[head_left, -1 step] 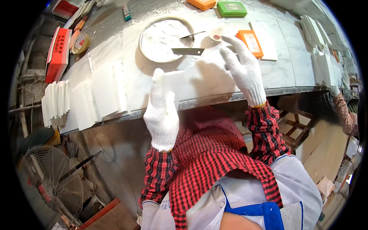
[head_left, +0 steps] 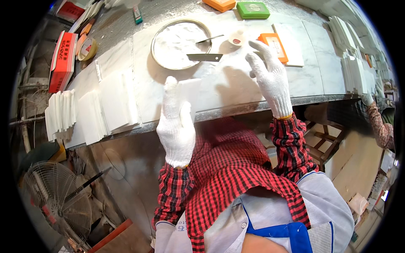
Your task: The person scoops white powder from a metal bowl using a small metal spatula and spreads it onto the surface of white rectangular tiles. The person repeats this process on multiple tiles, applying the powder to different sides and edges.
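My left hand [head_left: 176, 130], in a white knit glove, grips a thin white rectangular tile [head_left: 190, 91] between thumb and fingers, just over the bench's near edge. My right hand [head_left: 271, 80], gloved the same way, is raised with fingers apart and nothing in it. Its fingertips are close to a small white bottle [head_left: 236, 39] and an orange box [head_left: 274, 46]. Left of the bottle stands a round metal bowl [head_left: 153, 49] of white powder [head_left: 177, 39]. A flat dark-handled tool [head_left: 206, 57] lies across its rim, and a thin metal handle [head_left: 211, 38] sticks out of the powder.
White tiles [head_left: 90, 116] stand in rows at the left of the marble-topped bench [head_left: 202, 98], beside a red box [head_left: 63, 63] and tape roll [head_left: 87, 49]. More tiles [head_left: 354, 74] stand at right, near another person's sleeved arm [head_left: 379, 126]. A wire-caged fan [head_left: 59, 206] is lower left.
My right hand's fingers have shifted very slightly beside the bottle. The view has moved a little; the tile stays in my left hand.
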The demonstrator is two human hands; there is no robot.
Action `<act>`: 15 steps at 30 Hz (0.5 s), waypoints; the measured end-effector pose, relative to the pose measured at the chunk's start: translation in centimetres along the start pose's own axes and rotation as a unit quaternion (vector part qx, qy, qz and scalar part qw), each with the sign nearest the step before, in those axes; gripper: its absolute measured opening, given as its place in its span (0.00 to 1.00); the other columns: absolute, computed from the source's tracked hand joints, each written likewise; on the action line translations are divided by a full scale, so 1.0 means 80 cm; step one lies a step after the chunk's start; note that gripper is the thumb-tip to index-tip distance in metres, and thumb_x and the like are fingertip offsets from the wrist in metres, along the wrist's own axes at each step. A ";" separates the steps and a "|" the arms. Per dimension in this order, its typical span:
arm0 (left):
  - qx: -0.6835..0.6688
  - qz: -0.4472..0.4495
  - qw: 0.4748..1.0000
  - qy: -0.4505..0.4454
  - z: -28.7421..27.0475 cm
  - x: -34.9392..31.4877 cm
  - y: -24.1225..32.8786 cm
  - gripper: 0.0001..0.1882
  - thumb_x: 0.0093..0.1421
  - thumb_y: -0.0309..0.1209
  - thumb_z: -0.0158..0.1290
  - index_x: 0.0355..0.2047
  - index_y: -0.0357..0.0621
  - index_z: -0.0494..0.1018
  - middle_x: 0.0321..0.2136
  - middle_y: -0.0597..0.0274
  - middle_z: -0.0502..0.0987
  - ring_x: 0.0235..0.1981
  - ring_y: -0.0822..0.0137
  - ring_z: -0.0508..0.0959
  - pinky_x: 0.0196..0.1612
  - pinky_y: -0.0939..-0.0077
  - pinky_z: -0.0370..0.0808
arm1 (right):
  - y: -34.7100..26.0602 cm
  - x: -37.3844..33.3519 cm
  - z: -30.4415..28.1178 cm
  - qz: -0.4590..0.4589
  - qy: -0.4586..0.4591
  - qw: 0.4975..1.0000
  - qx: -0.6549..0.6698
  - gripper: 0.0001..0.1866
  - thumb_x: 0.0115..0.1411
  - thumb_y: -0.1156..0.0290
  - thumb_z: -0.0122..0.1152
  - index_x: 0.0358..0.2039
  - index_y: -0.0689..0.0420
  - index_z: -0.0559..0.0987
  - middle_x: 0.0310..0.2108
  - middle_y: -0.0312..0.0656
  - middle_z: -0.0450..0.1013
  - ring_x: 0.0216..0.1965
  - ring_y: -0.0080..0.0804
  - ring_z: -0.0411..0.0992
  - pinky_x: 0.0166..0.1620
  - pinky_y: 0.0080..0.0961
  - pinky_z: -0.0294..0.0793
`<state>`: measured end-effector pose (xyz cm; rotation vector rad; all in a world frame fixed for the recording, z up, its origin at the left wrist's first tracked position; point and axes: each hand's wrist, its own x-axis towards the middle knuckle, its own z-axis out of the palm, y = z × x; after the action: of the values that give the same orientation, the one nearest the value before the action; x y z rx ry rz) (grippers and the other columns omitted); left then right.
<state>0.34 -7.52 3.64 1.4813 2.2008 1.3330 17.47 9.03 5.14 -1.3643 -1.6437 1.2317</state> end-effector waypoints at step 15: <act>-0.005 -0.100 0.992 -0.075 0.001 -0.003 0.013 0.41 0.63 0.18 0.53 0.74 0.47 0.50 0.63 0.41 0.71 0.57 0.48 0.78 0.55 0.61 0.78 | 0.056 0.065 0.019 -0.078 -0.022 0.996 -0.046 0.26 0.67 0.57 0.60 0.62 0.56 0.73 0.45 0.48 0.79 0.44 0.37 0.78 0.48 0.33 0.77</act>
<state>1.19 -7.59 4.27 1.2734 2.1756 1.1312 16.43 13.71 0.06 -1.2443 -1.8212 1.1142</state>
